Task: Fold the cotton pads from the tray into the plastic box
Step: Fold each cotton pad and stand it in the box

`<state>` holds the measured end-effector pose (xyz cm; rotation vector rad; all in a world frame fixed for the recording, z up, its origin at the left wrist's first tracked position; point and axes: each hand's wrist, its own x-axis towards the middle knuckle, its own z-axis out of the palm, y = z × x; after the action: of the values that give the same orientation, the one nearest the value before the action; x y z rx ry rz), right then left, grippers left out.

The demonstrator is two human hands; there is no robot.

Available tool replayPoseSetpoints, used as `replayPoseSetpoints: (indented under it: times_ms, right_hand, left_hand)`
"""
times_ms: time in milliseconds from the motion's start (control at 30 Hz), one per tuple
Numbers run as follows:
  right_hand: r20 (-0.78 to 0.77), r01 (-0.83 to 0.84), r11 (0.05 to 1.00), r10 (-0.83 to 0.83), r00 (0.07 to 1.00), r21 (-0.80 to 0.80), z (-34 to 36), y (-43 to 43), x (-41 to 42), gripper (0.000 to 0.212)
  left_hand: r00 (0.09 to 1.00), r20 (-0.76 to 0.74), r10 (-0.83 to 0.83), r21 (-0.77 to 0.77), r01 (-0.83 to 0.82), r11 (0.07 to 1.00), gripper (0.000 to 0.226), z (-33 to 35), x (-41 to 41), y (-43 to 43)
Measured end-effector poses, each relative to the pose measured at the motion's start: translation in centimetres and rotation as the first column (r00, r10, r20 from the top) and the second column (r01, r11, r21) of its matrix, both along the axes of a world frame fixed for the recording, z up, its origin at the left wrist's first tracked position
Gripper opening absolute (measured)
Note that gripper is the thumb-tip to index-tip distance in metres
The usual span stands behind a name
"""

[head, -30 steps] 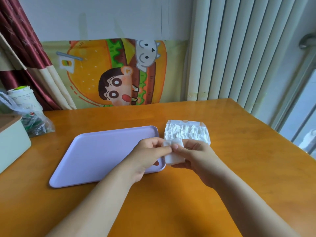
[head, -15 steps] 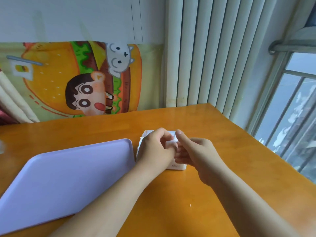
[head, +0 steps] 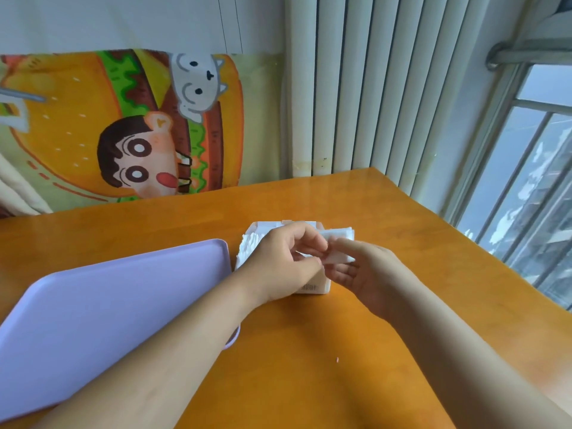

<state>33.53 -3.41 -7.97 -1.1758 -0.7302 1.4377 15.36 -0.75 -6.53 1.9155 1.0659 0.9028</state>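
Observation:
A clear plastic box [head: 312,287] packed with white cotton pads [head: 247,247] stands on the wooden table right of the lilac tray [head: 102,292], which shows no pads on it. My left hand [head: 278,264] and my right hand [head: 362,274] meet over the box. Both pinch one folded white cotton pad [head: 339,257] above the box's right side. The hands hide most of the box's open top.
A cartoon burger poster [head: 133,125] leans against the wall behind the table. White vertical blinds [head: 371,88] and a window [head: 532,181] lie to the right. The table's right edge [head: 464,230] runs close beside the box.
The view has swung right and closer, so the tray now sits at the left. Both hands carried the folded pad from in front of the box to above its right side.

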Motion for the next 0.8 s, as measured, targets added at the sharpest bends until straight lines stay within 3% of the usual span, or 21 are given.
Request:
replayPoseSetpoints:
  times_ms: [100,200,300,433,600,800]
  right_hand:
    - [0.154,0.139,0.990,-0.136,0.979,-0.010,0.2,0.0,0.5,0.018]
    - [0.271,0.269,0.963,-0.261,0.926,0.011,0.4,-0.1,1.4,0.019]
    - [0.247,0.234,0.972,-0.232,0.941,0.021,0.7,-0.3,1.1,0.024]
    - [0.280,0.157,0.986,-0.167,0.945,0.058,0.2,0.0,-0.4,0.030]
    - [0.357,0.116,0.988,-0.147,0.922,0.106,0.5,0.0,-1.1,0.027]
    - [0.430,0.073,0.986,-0.130,0.894,0.147,-0.3,0.2,-1.5,0.022]
  left_hand:
    - [0.999,-0.038,0.030,0.041,-0.029,0.999,0.028,-0.1,0.2,0.1]
    - [0.960,-0.281,0.010,0.080,0.013,0.997,0.032,-0.1,0.0,0.7]
    - [0.880,-0.465,-0.094,0.030,0.122,0.992,0.029,0.3,0.4,0.9]
    - [0.786,-0.612,-0.087,0.074,0.166,0.983,0.009,1.5,1.2,1.1]
    - [0.739,-0.667,0.091,0.272,0.129,0.954,0.015,0.7,0.7,1.8]
    - [0.781,-0.619,-0.082,0.096,0.179,0.979,0.015,0.4,0.2,2.4]
